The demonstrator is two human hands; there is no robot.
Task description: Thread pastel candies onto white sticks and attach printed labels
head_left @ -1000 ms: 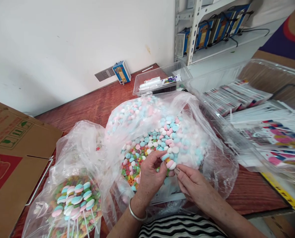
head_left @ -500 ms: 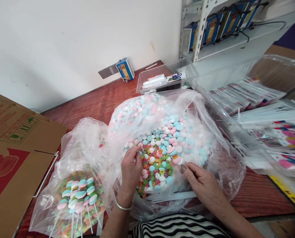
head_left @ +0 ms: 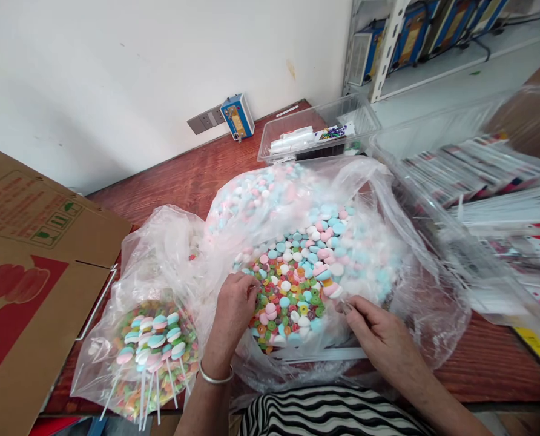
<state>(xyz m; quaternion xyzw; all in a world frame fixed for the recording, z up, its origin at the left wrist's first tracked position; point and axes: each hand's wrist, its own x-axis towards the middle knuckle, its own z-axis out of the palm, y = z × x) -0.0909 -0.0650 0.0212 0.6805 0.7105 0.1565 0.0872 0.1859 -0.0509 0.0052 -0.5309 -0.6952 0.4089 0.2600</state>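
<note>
Clear plastic candy bag [head_left: 379, 242] open on tabletop [head_left: 183, 175], mostly full. Left hand [head_left: 231, 309] pinched at loose candies [head_left: 297, 284]; right hand [head_left: 379, 333] grip pressed on bag edge. Finished lollipops [head_left: 154, 345] bagged at left, few so far.

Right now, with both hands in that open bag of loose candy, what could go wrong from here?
1. The candy bag lies slumped and wide open near the table's front edge; the left hand and right hand raking in it could spill candy pieces out.
2. The smaller bag of lollipops overhangs the table edge, sticks pointing outward; a left-arm nudge might tip it off.
</note>
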